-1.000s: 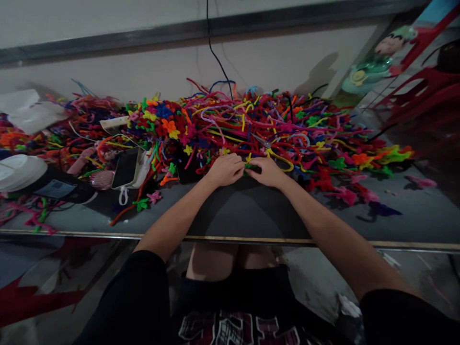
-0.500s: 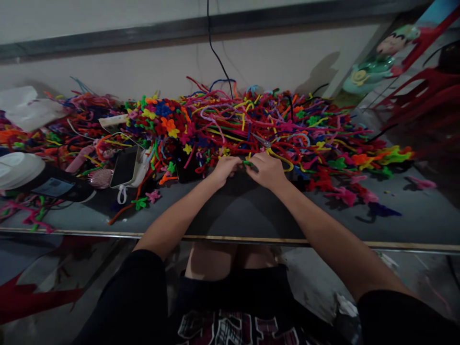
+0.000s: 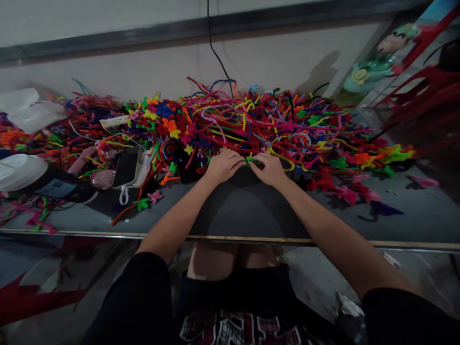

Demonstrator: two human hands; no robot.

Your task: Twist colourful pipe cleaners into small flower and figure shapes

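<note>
Two bare hands meet over the worktop [image 3: 251, 218], beyond the middle of its near edge. Between them is one small green fuzzy piece [image 3: 248, 161], close against the front of the pile [image 3: 230, 127]. The left hand [image 3: 223, 166] pinches it with fingers drawn narrow; the right hand [image 3: 270, 168] has thumb and fingertips closed on its other side. The piece's long axis seems to run left to right, roughly parallel to the near edge; which end is its front cannot be told.

The pile, of fuzzy stems and flower shapes too many to count, stretches along the far edge. One pair of scissors [image 3: 283, 159] lies at its front, yellow handles beside the right hand, blades pointing toward the far edge and leftward. Toward the left edge are one phone [image 3: 126, 167], one pink brush [image 3: 103, 179] and one dark container [image 3: 57, 183] with a white lid, tipped on its side. Nearer the near edge lie one green flower [image 3: 142, 204] and one pink flower [image 3: 155, 196]. Toward the near right corner lies one dark blue piece [image 3: 387, 209].
</note>
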